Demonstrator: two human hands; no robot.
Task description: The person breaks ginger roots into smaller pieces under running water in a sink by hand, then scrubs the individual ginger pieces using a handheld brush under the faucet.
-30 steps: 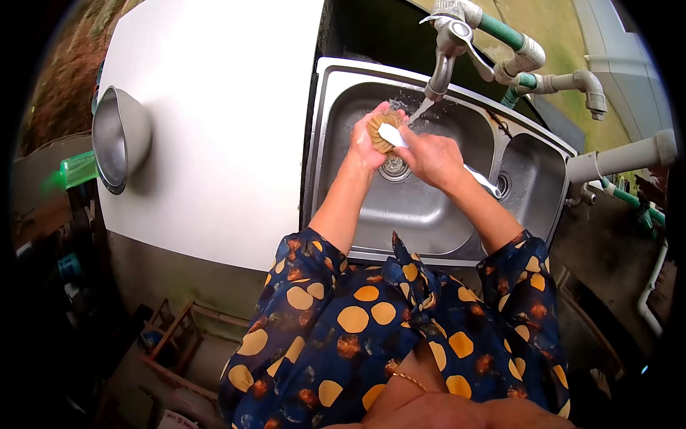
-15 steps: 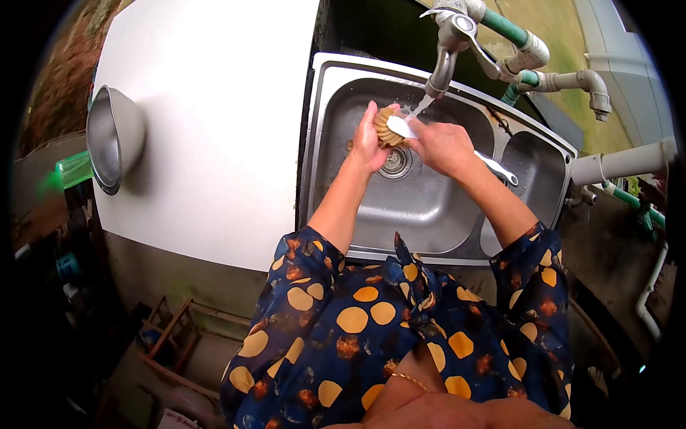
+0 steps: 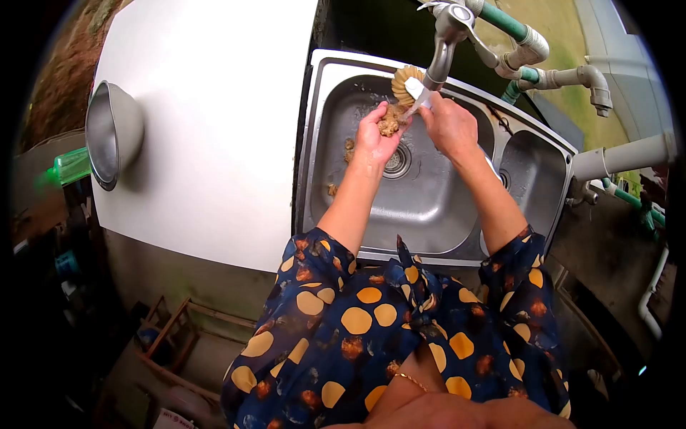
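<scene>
Brush (image 3: 409,82) was gripped by right hand (image 3: 449,125), held under tap (image 3: 444,43) at back of sink (image 3: 429,207). Brown clump (image 3: 389,121) was cupped in left hand (image 3: 373,139), just below brush. Brown bits were noted left of drain (image 3: 396,161). Bowl (image 3: 111,136) was noted on counter (image 3: 214,129), well left of sink.

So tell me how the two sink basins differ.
The left basin is the wider of the two; the right basin is narrower. Both hands work over the left basin, the left hand cupping a brownish clump and the right hand holding a brush under the tap; nothing is held over the right basin. Brown bits lie in the left basin; none show in the right. Both are steel.
</scene>
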